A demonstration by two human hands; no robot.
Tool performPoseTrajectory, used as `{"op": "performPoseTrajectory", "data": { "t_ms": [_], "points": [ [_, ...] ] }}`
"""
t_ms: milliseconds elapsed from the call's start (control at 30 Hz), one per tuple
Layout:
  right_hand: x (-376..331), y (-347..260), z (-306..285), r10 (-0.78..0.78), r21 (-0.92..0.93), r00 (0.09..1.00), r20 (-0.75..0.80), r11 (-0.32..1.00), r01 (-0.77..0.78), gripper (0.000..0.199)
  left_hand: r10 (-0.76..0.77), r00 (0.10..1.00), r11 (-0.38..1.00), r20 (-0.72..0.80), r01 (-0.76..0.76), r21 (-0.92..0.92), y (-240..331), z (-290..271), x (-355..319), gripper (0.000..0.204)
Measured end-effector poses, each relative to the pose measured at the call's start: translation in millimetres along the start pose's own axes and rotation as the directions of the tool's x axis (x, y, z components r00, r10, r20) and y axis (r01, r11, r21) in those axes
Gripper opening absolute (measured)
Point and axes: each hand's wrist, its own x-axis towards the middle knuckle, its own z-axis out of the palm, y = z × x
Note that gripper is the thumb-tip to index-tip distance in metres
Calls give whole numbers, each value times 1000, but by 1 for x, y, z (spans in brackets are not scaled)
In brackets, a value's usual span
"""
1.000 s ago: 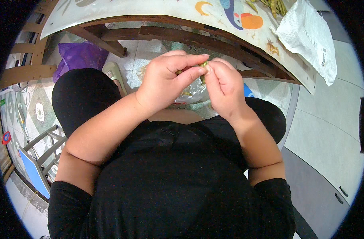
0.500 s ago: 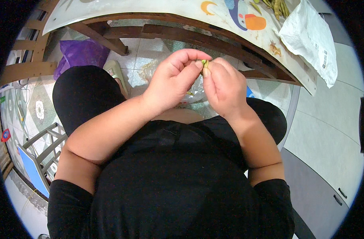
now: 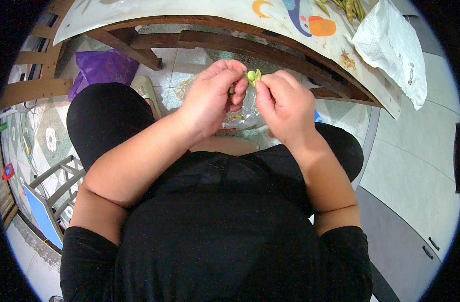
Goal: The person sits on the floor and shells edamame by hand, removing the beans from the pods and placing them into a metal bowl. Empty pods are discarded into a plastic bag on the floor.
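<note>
A white-topped table (image 3: pixel 189 7) spans the frame's top. At upper centre, the right hand (image 3: pixel 286 104) pinches an opened green pod (image 3: pixel 256 78); the curled left hand (image 3: pixel 212 95) has an unclear grip.

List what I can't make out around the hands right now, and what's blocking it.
All in the head view:
What the left hand may hold: mostly hidden by its own curled fingers.
The pinched end of the split green pod: covered by the right hand.
The full spread of the clear plastic: partly behind the left hand.
The pile of pods: cut off by the top edge, beside the white bag.
</note>
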Motion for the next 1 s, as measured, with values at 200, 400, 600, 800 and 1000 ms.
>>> {"op": "performPoseTrajectory", "data": {
  "t_ms": [200, 400, 600, 800, 1000],
  "points": [
    [0, 1, -1, 39, 86, 999, 4, 996, -39, 7, -3, 994, 998, 108, -4, 68, -2, -2, 2, 18],
    [0, 1, -1, 41, 81, 999, 9, 996, -42, 7, 163, 978, 925, 128, -197, 326, -6, -6, 5, 19],
    [-3, 4, -1, 287, 358, 953, 99, 883, -304, 10, 121, 993, 987, 13, -122, 105, 0, -9, 7, 17],
    [-3, 0, -2, 310, 417, 936, 164, 838, -351, 11, 147, 984, 956, 105, -168, 239, -3, -7, 4, 13],
    [-3, 2, 0, 278, 381, 952, 125, 873, -305, 11, 133, 988, 960, 74, -147, 240, -7, -12, 8, 15]
  ]
}}
